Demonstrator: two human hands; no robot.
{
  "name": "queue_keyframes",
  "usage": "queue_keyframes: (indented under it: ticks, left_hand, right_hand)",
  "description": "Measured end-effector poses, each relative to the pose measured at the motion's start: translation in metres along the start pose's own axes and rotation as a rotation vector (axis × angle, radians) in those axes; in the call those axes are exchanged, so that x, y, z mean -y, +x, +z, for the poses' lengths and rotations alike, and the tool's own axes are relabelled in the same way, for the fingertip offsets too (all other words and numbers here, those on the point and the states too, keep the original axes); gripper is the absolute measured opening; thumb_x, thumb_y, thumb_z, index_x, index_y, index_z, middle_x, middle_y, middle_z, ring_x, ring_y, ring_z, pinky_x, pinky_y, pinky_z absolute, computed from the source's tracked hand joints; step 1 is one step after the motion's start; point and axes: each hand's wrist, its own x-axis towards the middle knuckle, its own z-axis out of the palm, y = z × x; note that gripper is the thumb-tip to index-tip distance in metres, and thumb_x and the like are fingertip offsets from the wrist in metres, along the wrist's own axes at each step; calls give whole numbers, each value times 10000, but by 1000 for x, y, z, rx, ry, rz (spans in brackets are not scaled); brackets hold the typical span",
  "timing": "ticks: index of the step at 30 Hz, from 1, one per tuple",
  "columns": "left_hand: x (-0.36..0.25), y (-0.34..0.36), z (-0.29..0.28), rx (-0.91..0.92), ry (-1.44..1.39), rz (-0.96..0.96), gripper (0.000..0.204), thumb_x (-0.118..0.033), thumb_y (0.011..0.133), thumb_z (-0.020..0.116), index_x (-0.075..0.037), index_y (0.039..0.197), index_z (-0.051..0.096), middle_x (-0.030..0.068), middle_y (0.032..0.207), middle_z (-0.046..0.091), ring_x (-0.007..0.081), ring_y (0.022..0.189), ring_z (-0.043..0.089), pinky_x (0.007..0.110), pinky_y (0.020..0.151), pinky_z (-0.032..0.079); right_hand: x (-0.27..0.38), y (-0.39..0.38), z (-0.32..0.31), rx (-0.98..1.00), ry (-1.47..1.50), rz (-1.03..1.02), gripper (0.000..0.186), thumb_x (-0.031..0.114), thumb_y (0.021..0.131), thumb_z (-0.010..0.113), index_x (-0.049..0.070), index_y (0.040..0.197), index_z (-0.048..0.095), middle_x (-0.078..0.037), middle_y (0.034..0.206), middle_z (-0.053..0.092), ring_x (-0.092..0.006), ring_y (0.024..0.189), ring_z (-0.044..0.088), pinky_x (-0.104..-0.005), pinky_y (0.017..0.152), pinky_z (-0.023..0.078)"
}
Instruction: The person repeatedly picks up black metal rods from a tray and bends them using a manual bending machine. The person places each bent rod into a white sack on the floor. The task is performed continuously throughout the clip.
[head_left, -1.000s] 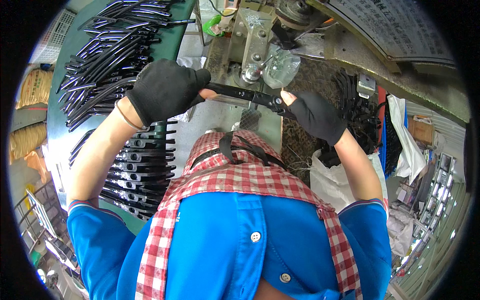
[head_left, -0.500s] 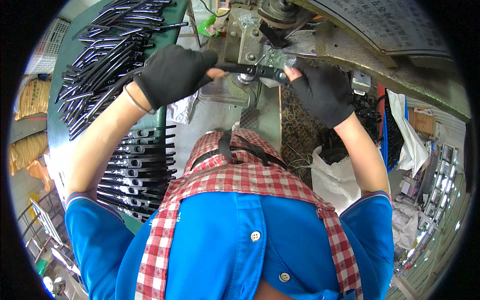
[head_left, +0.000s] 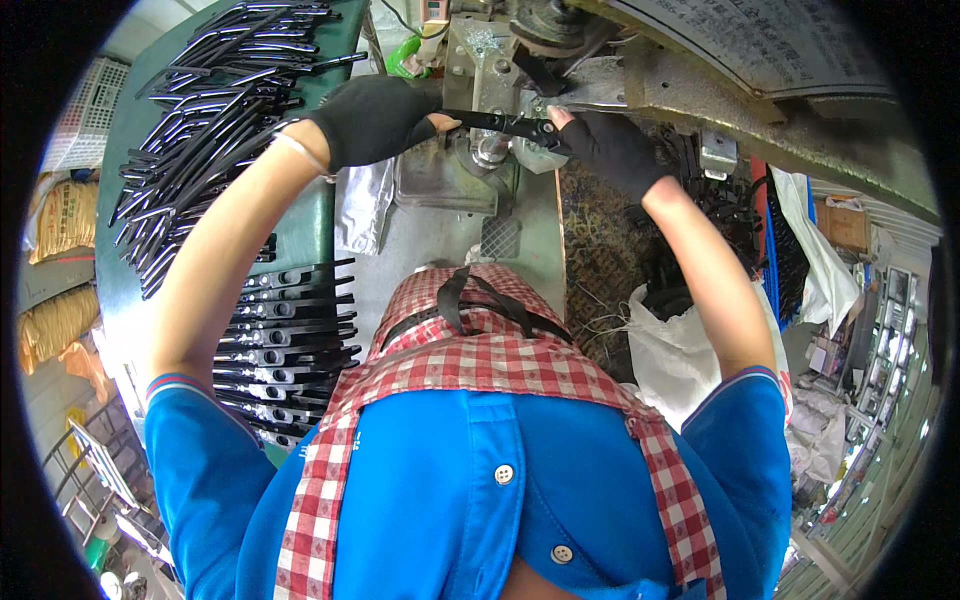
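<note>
Between both hands stretches a black metal bar with holes, held level over the metal fixture of a machine. My left hand, in a black fingerless glove, is closed round the bar's left part. At its other end my right hand, gloved the same way, grips it with thumb and fingers. The glove hides the bar's far left length. Whether the bar touches the fixture I cannot tell.
Left, a green table carries a heap of black rods and a row of black metal bars. Machine parts and a slanted metal beam lie ahead. A white sack and dark metal parts are at right.
Both hands have shifted slightly forward with the bar, the left one also a little to the right and the right one to the left. The grip stays on the bar.
</note>
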Motion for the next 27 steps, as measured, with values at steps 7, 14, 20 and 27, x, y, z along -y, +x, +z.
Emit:
queue_keyframes:
  ticks: [7, 14, 20, 27]
  left_hand:
    - [7, 6, 7, -33, 70, -32, 426, -471, 931, 457, -86, 944, 638, 178, 704, 620, 378, 683, 618, 472, 630, 478]
    - [7, -1, 5, -50, 30, -52, 411, -484, 874, 554, -86, 943, 631, 167, 735, 627, 376, 714, 623, 463, 642, 477]
    - [10, -6, 3, -60, 11, -21, 356, -404, 858, 613, -66, 970, 606, 178, 737, 619, 371, 685, 617, 446, 614, 472]
    - [4, -7, -6, 16, 0, -103, 360, -421, 846, 613, -92, 990, 613, 155, 771, 627, 354, 750, 627, 450, 665, 484]
  right_hand:
    - [-3, -12, 8, -500, 369, -78, 485, 450, 938, 450, 31, 791, 643, -115, 719, 628, -232, 682, 612, -349, 647, 443]
    - [46, -87, 14, -803, 701, 32, 304, 241, 928, 497, 17, 739, 579, -46, 671, 563, -144, 640, 533, -307, 624, 416]
    - [44, -85, 86, -299, 617, -96, 206, 161, 896, 587, 3, 764, 580, -45, 665, 556, -114, 615, 502, -296, 578, 413]
    - [6, -26, 108, -371, 610, -2, 249, 236, 886, 614, -10, 847, 605, -149, 733, 594, -257, 630, 559, -344, 624, 451]
